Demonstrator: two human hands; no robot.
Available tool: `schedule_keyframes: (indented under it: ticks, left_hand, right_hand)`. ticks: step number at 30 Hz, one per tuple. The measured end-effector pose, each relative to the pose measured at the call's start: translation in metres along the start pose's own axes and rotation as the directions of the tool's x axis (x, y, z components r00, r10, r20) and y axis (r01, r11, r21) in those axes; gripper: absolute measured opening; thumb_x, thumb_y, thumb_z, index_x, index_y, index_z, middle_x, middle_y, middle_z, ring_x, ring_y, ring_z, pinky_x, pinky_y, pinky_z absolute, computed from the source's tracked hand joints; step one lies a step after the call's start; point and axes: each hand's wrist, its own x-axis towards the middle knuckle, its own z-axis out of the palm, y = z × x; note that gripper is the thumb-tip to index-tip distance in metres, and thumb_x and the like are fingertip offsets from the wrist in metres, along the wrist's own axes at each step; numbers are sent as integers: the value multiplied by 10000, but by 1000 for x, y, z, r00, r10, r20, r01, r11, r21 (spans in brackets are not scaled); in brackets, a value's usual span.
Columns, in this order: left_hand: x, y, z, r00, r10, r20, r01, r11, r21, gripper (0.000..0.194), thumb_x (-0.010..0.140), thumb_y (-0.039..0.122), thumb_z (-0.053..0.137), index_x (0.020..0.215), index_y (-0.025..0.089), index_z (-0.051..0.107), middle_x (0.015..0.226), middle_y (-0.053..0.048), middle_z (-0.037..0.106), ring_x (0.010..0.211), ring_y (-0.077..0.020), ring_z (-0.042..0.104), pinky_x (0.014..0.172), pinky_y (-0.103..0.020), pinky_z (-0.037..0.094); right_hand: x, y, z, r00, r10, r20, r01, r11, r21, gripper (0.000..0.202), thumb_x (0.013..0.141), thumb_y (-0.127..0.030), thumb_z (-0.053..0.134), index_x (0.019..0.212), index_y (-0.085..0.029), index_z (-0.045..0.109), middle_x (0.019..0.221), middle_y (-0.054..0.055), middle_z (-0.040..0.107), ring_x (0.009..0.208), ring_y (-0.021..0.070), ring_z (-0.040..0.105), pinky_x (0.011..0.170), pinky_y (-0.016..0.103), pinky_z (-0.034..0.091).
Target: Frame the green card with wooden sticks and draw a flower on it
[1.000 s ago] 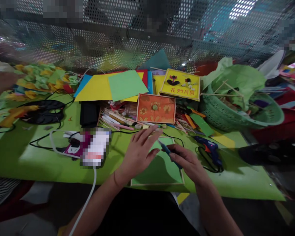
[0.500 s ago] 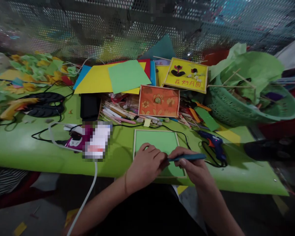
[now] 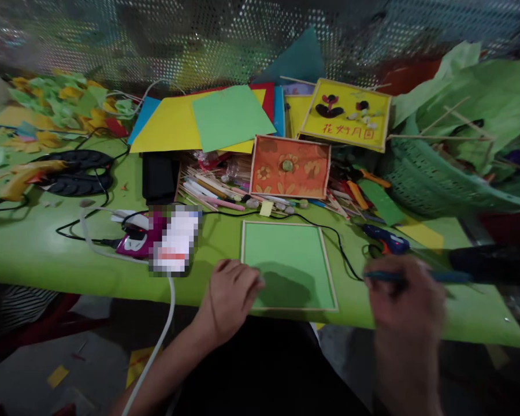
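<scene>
green card panel w/ thin stick frame lies flat at near table edge; prob light, stiff-ish, frame fragile, so grip by edges. left hand curled, knuckles at its left edge. right hand blurred, pinching blue pen. glue gun just beyond.

framed card on table | glue gun right | basket behind-right

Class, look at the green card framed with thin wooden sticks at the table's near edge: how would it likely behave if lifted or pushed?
The green framed card lies flat, so it would probably slide, not roll. The thin sticks along its edges likely keep it fairly stiff, yet light. The left hand rests at its near left corner; a hard squeeze there might snap a stick.
</scene>
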Motion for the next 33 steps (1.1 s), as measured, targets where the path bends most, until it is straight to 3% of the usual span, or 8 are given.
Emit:
schedule_keyframes:
  ticks: [1, 2, 6, 8, 13, 17, 25, 33]
  left_hand:
    - [-4, -6, -4, 1000, -25, -7, 25, 1000, -11, 251, 1064, 274, 447, 867, 198, 583, 777, -9, 672, 758, -192, 601, 785, -372, 419]
    - [-8, -11, -8, 1000, -18, 10, 19, 999, -33, 239, 1068, 282, 444, 901, 199, 594, 815, -13, 693, 795, -193, 624, 807, -373, 432]
    - [-17, -23, -8, 987, 78, 142, -66, 994, -83, 160, 1062, 263, 479, 1012, 222, 626, 1218, -38, 746, 1286, -229, 605, 1141, -470, 350]
    - [-20, -25, -2, 978, 96, 187, -83, 994, -74, 136, 1053, 260, 505, 1023, 234, 635, 1329, -27, 714, 1375, -231, 555, 1209, -507, 279]
    - [-22, -21, 12, 976, 84, 198, -79, 996, -34, 109, 1036, 234, 541, 1023, 236, 650, 1358, -27, 706, 1351, -228, 586, 1206, -540, 296]
    - [-22, -19, 15, 980, 83, 182, -81, 997, -22, 97, 1025, 236, 562, 994, 238, 653, 1358, -20, 707, 1332, -234, 599, 1197, -551, 297]
    - [-22, -22, 16, 987, 105, 123, -102, 994, -35, 99, 1029, 239, 552, 1002, 237, 647, 1315, -13, 732, 1308, -212, 618, 1197, -480, 297]
    - [-23, -24, 16, 989, 92, 115, -86, 995, -51, 111, 1013, 211, 563, 1037, 235, 668, 1295, -11, 742, 1316, -214, 617, 1206, -484, 303]
  right_hand:
    - [4, -3, -7, 986, -83, -145, 93, 994, 62, 289, 932, -463, 621, 734, -264, 691, 586, -22, 517, 495, 144, 442, 484, 295, 406]
    - [6, -5, -13, 983, -99, -155, 112, 991, 77, 217, 899, -426, 681, 765, -259, 724, 634, -12, 566, 521, 145, 479, 494, 301, 422]
    - [3, -7, -18, 998, -30, -49, 34, 995, 90, 152, 827, -417, 772, 886, -280, 795, 820, 38, 684, 638, 182, 621, 534, 331, 462]
    - [1, -5, -16, 999, 12, -33, -10, 996, 90, 207, 829, -461, 747, 924, -286, 805, 855, 62, 708, 688, 223, 674, 552, 356, 483]
    - [5, -6, -14, 996, 86, -3, -86, 995, 54, 334, 909, -501, 596, 1012, -258, 801, 868, 108, 745, 736, 272, 705, 618, 409, 522]
    - [10, -6, -1, 992, 123, 27, -125, 987, 99, 253, 881, -413, 646, 986, -238, 795, 860, 89, 731, 754, 241, 686, 621, 355, 516]
    - [9, 24, 47, 924, 248, 292, -284, 955, 87, 185, 924, -364, 665, 1040, -251, 756, 895, 38, 685, 802, 181, 605, 674, 283, 479]
    - [7, 44, 42, 912, 313, 263, -294, 949, -110, 150, 892, -371, 735, 998, -265, 725, 799, -6, 678, 695, 144, 587, 620, 251, 449]
